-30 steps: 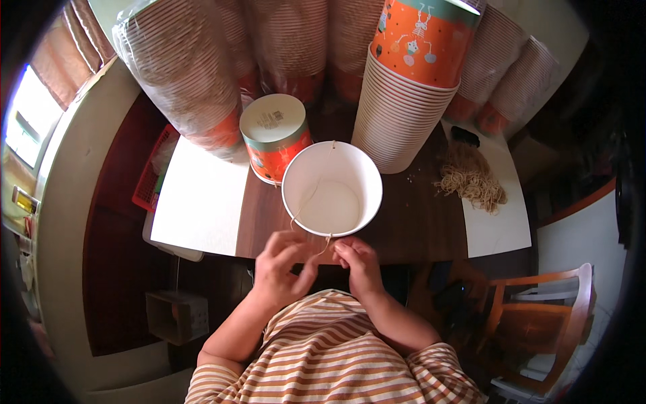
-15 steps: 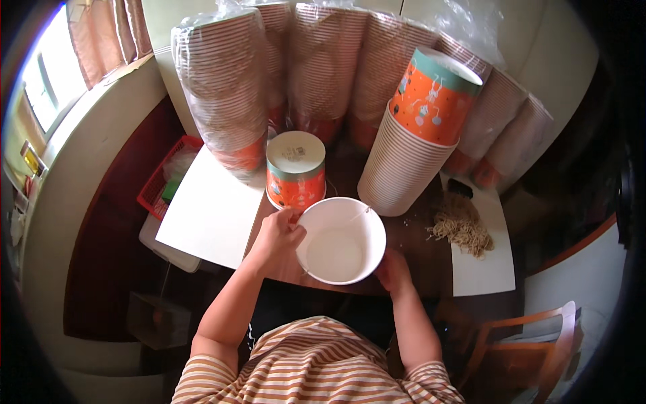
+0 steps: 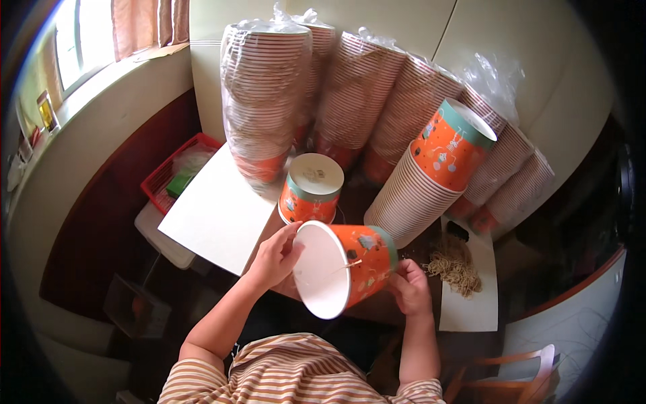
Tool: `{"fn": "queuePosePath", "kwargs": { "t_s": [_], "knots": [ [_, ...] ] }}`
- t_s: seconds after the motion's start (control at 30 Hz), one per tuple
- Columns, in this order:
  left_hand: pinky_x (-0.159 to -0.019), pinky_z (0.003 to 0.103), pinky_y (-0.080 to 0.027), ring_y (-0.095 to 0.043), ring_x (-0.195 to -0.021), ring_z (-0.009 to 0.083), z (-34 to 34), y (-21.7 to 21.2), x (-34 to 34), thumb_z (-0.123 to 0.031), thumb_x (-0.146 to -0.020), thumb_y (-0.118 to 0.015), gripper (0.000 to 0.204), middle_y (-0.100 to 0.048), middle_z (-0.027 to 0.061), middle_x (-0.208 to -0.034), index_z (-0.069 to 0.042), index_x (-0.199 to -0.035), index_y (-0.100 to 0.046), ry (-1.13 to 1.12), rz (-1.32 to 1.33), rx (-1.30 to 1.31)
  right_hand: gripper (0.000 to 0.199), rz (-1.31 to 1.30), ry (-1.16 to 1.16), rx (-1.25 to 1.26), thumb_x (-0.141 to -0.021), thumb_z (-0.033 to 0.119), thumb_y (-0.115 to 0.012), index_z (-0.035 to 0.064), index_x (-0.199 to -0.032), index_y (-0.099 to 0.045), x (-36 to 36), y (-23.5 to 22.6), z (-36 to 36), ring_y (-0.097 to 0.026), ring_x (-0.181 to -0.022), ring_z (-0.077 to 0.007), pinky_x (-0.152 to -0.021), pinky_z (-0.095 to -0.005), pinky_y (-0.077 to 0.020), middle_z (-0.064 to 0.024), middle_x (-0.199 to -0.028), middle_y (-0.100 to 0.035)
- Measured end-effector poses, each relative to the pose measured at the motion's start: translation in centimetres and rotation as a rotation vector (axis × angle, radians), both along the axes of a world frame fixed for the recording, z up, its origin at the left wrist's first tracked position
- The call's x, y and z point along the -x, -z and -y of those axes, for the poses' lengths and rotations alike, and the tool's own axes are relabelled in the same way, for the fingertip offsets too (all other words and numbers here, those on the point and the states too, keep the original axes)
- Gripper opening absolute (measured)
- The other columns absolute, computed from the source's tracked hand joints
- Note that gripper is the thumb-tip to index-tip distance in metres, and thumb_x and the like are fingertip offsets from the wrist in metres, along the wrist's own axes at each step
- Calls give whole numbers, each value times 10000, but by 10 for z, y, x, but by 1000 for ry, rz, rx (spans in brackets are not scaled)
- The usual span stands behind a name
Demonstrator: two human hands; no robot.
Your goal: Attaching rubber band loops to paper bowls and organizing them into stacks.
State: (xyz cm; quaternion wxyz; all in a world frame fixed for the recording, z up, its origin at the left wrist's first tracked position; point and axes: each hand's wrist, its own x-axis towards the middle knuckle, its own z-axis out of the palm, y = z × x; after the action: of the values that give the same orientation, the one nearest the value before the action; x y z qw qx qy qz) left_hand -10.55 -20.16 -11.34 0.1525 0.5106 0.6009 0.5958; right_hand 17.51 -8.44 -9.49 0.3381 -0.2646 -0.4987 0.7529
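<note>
An orange-and-green paper bucket with a white inside, the centre of this clock, is tipped sideways above the near part of a brown-and-white table, mouth toward eight o'clock. At nine, the left hand has its fingers clasped on the rim; between three and four, the right hand grasps the base, some fingers hidden. A thin beige string crosses the rim. At three lies a tangle of beige strings; near eleven, an upside-down orange-and-green paper bucket; between one and two, a tall unwrapped stack of paper buckets. Beyond, from eleven to two, stand plastic-wrapped bucket stacks. A wide swing could topple the unwrapped stack; a slack grip could drop the bucket. Counted: two hands, one held bucket, one upside-down, one tangle, one unwrapped stack, at least seven wrapped.
</note>
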Motion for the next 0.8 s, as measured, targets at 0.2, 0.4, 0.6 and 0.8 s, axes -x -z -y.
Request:
{"fn": "queuePosePath", "kwargs": {
  "t_s": [0.2, 0.4, 0.6, 0.8],
  "knots": [
    [-737, 262, -494, -608, -846, 114, 13, 36, 5, -89, -819, -622, 357, -637, 82, -1003, 7, -1156, -554, 345, 293, 384, 262, -19, 275, -382, -808, 118, -722, 26, -981, -549, 15, -24, 17, -574, -841, -92, -783, -245, -460, -31, -945, -628],
    [-988, 379, -376, -449, -1192, 272, 17, -24, 5, -142, -720, -656, 557, -508, 134, -1236, -38, -1244, -500, 174, -183, -126, 241, 11, 274, -563, -828, 110, -704, 29, -983, -539, 20, -10, 22, -538, -836, -73, -782, -231, -438, -23, -982, -607],
    [-659, 369, -439, -532, -623, 272, 14, -10, -16, -50, -789, -630, 43, -518, 85, -650, -31, -768, -597, 184, -214, -232, 221, 8, 470, -700, -832, 101, -697, 43, -941, -514, 24, -9, 23, -521, -839, -74, -765, -239, -434, -34, -1002, -587],
    [-708, 344, -488, -585, -837, 284, 19, 3, -42, -68, -794, -667, 186, -566, 138, -949, -23, -964, -607, 68, -163, -334, 211, -94, 603, -611, -821, 80, -700, 65, -872, -496, 37, -8, 28, -492, -831, -77, -796, -230, -392, -8, -925, -565]
  ]
}}
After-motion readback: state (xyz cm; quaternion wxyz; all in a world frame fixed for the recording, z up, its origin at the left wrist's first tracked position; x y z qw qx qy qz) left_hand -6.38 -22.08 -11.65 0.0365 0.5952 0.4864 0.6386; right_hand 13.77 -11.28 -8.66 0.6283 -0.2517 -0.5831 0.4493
